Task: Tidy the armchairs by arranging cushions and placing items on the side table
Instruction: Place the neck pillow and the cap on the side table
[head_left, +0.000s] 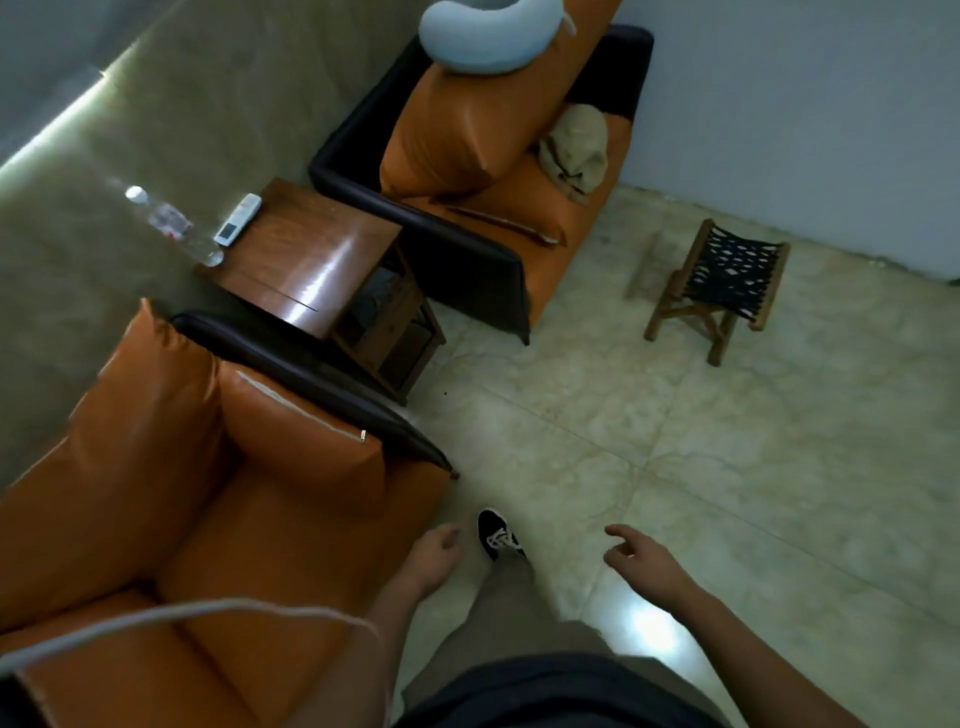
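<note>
Two orange armchairs flank a wooden side table (291, 275). The near armchair (130, 493) has an orange cushion (296, 441) leaning against its right arm. On the far armchair (519, 218) an orange cushion (457, 119) stands upright, with a pale blue neck pillow (483, 36) on top and a beige hat (574, 145) on the seat. A clear water bottle (171, 226) and a white remote (238, 218) lie on the table's back edge. My left hand (434, 558) hovers beside the near seat's front corner, holding nothing. My right hand (644, 561) hangs over the floor, fingers apart.
A small wooden stool with a black woven seat (719, 286) stands on the tiled floor at the right, near the white wall. A white cord (156, 618) crosses the lower left of the view. My black shoe (498, 535) is between my hands.
</note>
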